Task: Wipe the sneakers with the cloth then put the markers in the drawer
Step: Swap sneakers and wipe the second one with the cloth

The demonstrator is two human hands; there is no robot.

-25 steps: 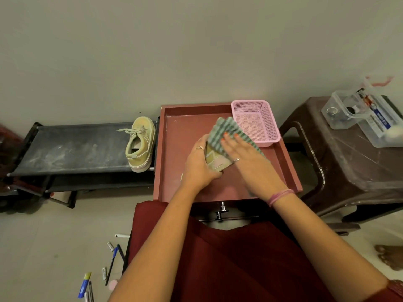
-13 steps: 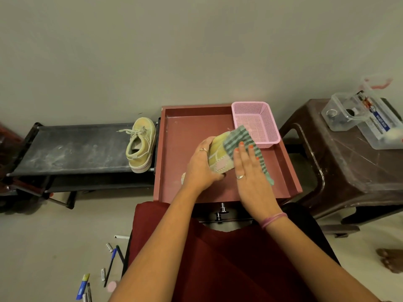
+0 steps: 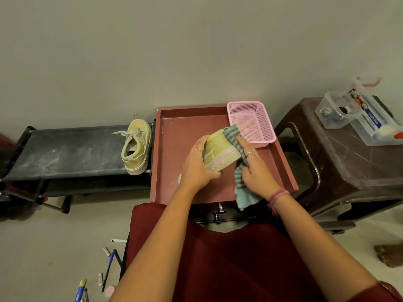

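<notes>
A yellow sneaker (image 3: 219,152) lies tilted over the red tray-like cabinet top (image 3: 174,136). My left hand (image 3: 196,168) grips its left side and heel. My right hand (image 3: 254,171) holds a green striped cloth (image 3: 239,182) against the sneaker's right side and sole; the cloth hangs down past the tray's front edge. The second yellow sneaker (image 3: 136,147) sits on the right end of a black rack (image 3: 65,153). Several markers and pens (image 3: 106,269) lie on the floor at lower left. Drawer knobs (image 3: 220,208) show below the tray front.
A pink mesh basket (image 3: 250,123) stands in the tray's back right corner. A brown plastic stool (image 3: 349,162) at the right carries clear plastic boxes (image 3: 357,116). Another person's bare foot (image 3: 389,255) is on the floor at lower right.
My right hand has slid the cloth from the sneaker's top down its right side toward me, and the cloth now hangs lower. The sneaker is more exposed. My left hand holds steady.
</notes>
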